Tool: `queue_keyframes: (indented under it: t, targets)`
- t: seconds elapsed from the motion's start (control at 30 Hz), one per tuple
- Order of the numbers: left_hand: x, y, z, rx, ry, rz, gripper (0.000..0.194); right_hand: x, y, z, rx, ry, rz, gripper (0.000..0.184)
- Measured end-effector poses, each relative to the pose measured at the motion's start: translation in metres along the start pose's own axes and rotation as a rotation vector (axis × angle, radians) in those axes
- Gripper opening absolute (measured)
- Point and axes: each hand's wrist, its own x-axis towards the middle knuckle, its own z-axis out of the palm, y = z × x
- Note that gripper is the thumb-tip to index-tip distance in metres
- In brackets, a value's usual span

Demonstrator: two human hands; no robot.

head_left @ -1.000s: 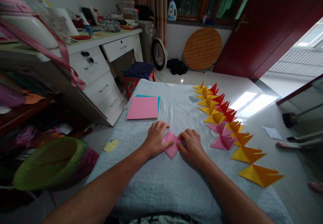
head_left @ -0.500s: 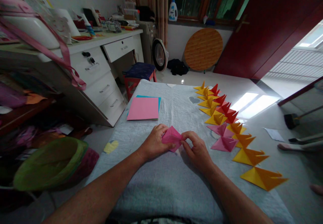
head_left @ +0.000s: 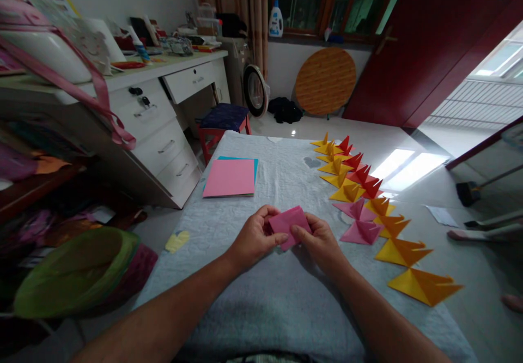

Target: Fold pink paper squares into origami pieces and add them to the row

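Note:
A folded pink paper piece (head_left: 288,223) is held just above the grey quilted table cover (head_left: 265,297), pinched from both sides. My left hand (head_left: 254,237) grips its left edge with thumb on top. Its right edge is gripped by my right hand (head_left: 321,240). To the right, a long row of several finished folded paper shapes runs away from me: yellow (head_left: 423,285), orange (head_left: 398,251), pink (head_left: 362,231) and red (head_left: 365,180) ones.
A stack of flat pink paper (head_left: 229,178) over a blue sheet lies at the left of the table. A white desk with drawers (head_left: 163,118) stands left, a red stool (head_left: 223,120) beyond the table, a green bag (head_left: 73,270) at lower left.
The pink piece was pressed flat on the cover a second ago. Both hands have lifted it off the surface and turned it, so a flat face now shows.

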Motion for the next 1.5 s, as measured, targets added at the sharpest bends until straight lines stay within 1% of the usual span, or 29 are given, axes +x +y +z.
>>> queue_keyframes:
  t: [0.03,0.1,0.23,0.37,0.43,0.57,0.63,0.7,0.77,0.87,0.93,1.0,1.07,1.17,1.27,1.4,1.5]
  targets:
    - [0.002,-0.002,0.001,-0.054,-0.035,-0.025,0.044,0.000,0.000,0.000,0.040,0.017,0.006,0.027]
    - [0.005,-0.006,0.002,-0.094,-0.103,-0.052,0.039,0.001,0.001,0.000,0.093,0.038,0.016,0.029]
    - [0.007,-0.010,0.003,-0.037,-0.163,-0.049,0.039,0.002,0.003,0.000,0.137,0.013,0.066,0.031]
    - [0.006,-0.013,0.002,0.026,-0.221,-0.055,0.036,0.003,0.001,-0.004,0.096,-0.001,0.087,0.028]
    - [0.007,-0.015,0.000,0.036,-0.253,-0.065,0.035,0.004,-0.003,-0.008,0.070,0.034,0.068,0.029]
    - [0.009,-0.016,-0.002,0.048,-0.295,-0.089,0.033,0.008,-0.009,-0.013,0.054,0.145,0.030,0.032]
    - [0.009,-0.015,-0.001,0.045,-0.296,-0.097,0.034,0.009,-0.010,-0.013,0.049,0.160,0.023,0.032]
    - [0.010,-0.014,0.000,0.025,-0.270,-0.091,0.036,0.009,-0.008,-0.013,0.049,0.163,0.031,0.034]
    - [0.011,-0.013,0.000,0.013,-0.203,-0.065,0.036,0.010,-0.006,-0.013,0.044,0.160,0.040,0.035]
    - [0.013,-0.012,-0.003,0.090,-0.090,-0.007,0.035,0.011,0.000,-0.013,0.017,0.145,0.035,0.039]
    - [0.014,-0.011,-0.005,0.161,-0.065,0.021,0.041,0.012,0.003,-0.013,0.000,0.151,0.024,0.042]
    - [0.015,-0.011,-0.006,0.201,-0.072,0.024,0.045,0.013,0.005,-0.014,0.003,0.160,0.026,0.044]
    - [0.015,-0.012,-0.007,0.220,-0.096,0.005,0.045,0.013,0.005,-0.014,0.009,0.163,0.032,0.043]
    - [0.015,-0.012,-0.007,0.231,-0.127,-0.012,0.042,0.013,0.005,-0.015,-0.002,0.179,0.018,0.038]
    - [0.015,-0.011,-0.007,0.229,-0.142,-0.006,0.039,0.013,0.005,-0.015,-0.008,0.185,-0.021,0.040]
    - [0.014,-0.010,-0.007,0.220,-0.145,0.006,0.037,0.013,0.007,-0.016,-0.082,0.168,-0.052,0.042]
    - [0.014,-0.012,-0.007,0.179,-0.117,0.002,0.038,0.012,0.009,-0.017,-0.092,0.138,-0.066,0.041]
